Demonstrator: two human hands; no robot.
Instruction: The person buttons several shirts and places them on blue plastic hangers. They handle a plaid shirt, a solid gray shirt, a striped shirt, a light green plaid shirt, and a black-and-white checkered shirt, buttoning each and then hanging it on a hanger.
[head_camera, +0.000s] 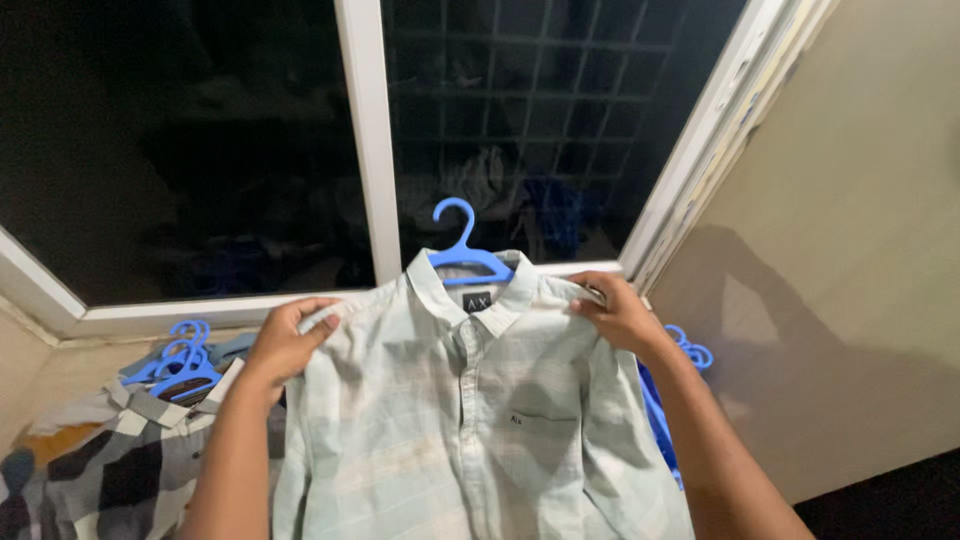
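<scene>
Pale shirt (470, 420) on blue hanger (465, 250), hands gripping both shoulders.

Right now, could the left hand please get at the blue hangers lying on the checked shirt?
Probably yes: the blue hangers lie close below the left hand with nothing between, but its grip holds the pale shirt at the shoulder.

Both hands hold up a pale striped shirt (470, 420) on a blue hanger (465, 250): left hand (285, 340) and right hand (615, 312) each pinch a shoulder. Checked shirt (110, 470) lies lower left, by the dark window (180, 140).
</scene>
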